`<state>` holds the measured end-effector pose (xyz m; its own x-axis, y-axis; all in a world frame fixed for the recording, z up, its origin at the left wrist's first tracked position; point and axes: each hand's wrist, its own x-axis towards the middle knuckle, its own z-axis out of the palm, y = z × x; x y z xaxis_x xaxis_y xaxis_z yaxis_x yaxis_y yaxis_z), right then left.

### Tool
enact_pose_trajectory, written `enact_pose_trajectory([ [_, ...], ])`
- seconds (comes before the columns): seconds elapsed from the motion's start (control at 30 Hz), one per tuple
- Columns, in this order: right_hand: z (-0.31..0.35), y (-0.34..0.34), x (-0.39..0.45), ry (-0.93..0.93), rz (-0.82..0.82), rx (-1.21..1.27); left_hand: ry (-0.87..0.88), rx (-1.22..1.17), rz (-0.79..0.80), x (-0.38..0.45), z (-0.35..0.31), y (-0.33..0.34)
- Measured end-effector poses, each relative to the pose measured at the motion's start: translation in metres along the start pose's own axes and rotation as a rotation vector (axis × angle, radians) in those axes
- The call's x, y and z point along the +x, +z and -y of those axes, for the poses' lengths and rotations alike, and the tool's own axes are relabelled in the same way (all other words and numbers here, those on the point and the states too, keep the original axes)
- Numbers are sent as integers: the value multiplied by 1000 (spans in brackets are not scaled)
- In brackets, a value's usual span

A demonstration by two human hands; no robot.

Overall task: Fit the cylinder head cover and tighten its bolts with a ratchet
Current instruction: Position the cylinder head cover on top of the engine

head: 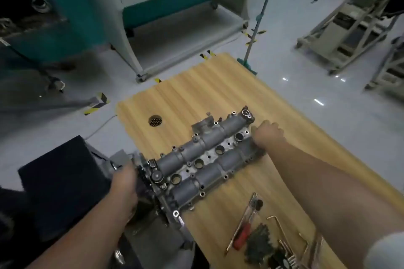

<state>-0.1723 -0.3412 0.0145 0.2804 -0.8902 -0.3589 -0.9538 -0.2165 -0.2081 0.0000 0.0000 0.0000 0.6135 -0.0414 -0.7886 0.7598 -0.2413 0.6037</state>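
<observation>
A grey metal cylinder head cover [203,159] lies slantwise across the wooden table [196,85], with two long camshaft housings and a row of round plug holes between them. My left hand [124,183] grips its near left end, by the timing side. My right hand [266,135] holds its far right end with curled fingers. A ratchet [249,214] lies on the table in front of the cover, beside a red-handled tool [240,237].
Several loose bolts, hex keys and dark small parts [273,244] lie at the table's near right. A round grommet hole [155,120] sits in the table top. A dark box [59,181] stands left; a grey cabinet [175,6] and carts stand beyond on the floor.
</observation>
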Motion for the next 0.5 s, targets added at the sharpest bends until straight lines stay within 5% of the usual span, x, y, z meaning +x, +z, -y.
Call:
enact_pose_trajectory([
  [0.2,-13,11,39,-12,134,175,-191,-186,97,28,20,5],
  [0.5,-20,23,62,164,139,353,-154,-359,128,38,34,3],
])
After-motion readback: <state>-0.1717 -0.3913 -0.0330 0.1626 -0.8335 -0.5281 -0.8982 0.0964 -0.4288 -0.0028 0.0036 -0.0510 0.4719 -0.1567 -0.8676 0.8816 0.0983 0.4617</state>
